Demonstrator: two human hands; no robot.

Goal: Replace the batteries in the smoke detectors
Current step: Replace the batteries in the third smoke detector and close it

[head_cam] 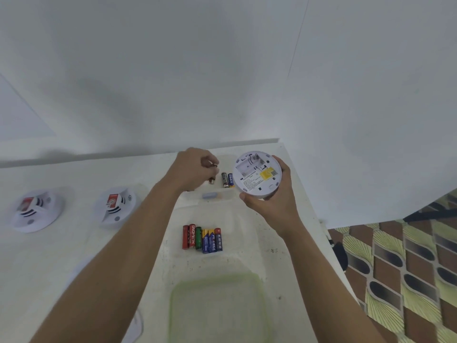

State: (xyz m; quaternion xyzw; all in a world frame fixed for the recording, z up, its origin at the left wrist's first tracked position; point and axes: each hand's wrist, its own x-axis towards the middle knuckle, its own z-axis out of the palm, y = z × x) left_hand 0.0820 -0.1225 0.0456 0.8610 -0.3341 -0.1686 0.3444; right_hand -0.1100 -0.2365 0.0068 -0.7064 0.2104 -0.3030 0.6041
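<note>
My right hand (pixel 269 206) grips a round white smoke detector (pixel 257 174) turned back-side up, its battery bay open and a yellow label showing. My left hand (pixel 195 169) holds batteries (pixel 212 180) in curled fingers above a clear container (pixel 230 194) at the back of the table. Two more batteries (pixel 227 179) lie in that container. Several batteries (pixel 202 240), red, green and blue, lie side by side in a nearer clear tray (pixel 237 219). Two other white smoke detectors (pixel 37 210) (pixel 116 205) sit on the table at the left.
A white table (pixel 74 256) stands against a white wall. A green-tinted clear lid (pixel 217 308) lies near the front edge. The table's right edge drops to a patterned floor (pixel 408 263). A clear plastic piece (pixel 136 325) lies at the lower left.
</note>
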